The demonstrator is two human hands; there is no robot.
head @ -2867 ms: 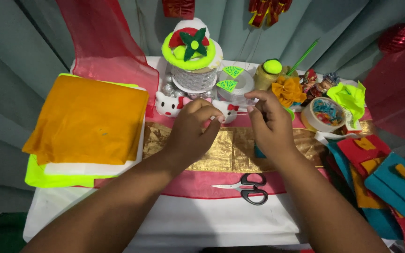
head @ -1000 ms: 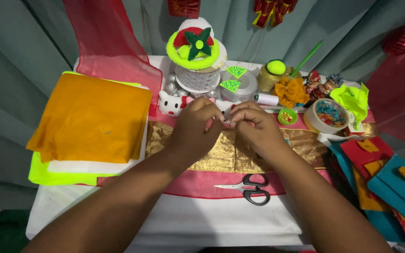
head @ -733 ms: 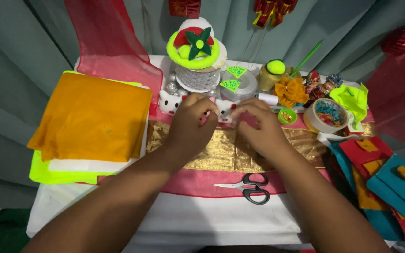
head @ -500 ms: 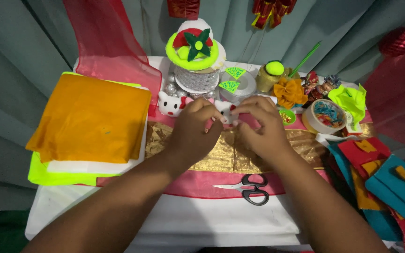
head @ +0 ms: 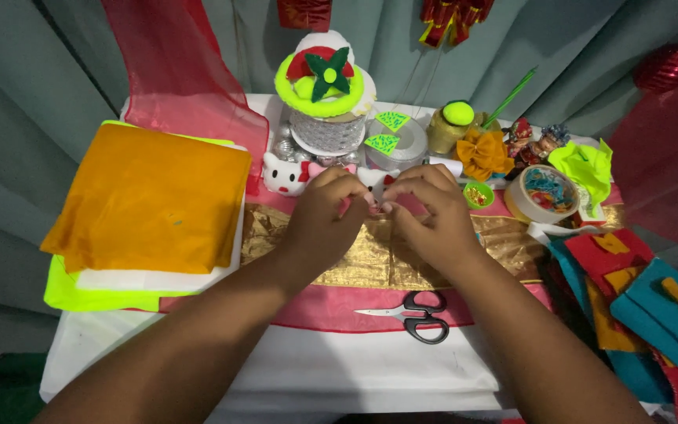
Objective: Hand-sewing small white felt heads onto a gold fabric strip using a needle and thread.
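Grey-green curtains are seen behind a crowded desk w/ white cover. A small pink piece is pinched at the middle of the desk, just above the gold fabric strip, between both hands; what kind of piece it is cannot be told, it is mostly hidden. The left hand and right hand are brought close, fingers pressed together on the piece, tips nearly touching. Just behind, a white cat figure is placed. Black scissors are laid on the red cloth near the right wrist. An orange cloth stack is kept at left, felt pieces at right, well apart.

Risk, as judgement: the piece may be dropped or creased, because it is so small & gripped only by fingertips. The scissors may also be pushed off by the right forearm.
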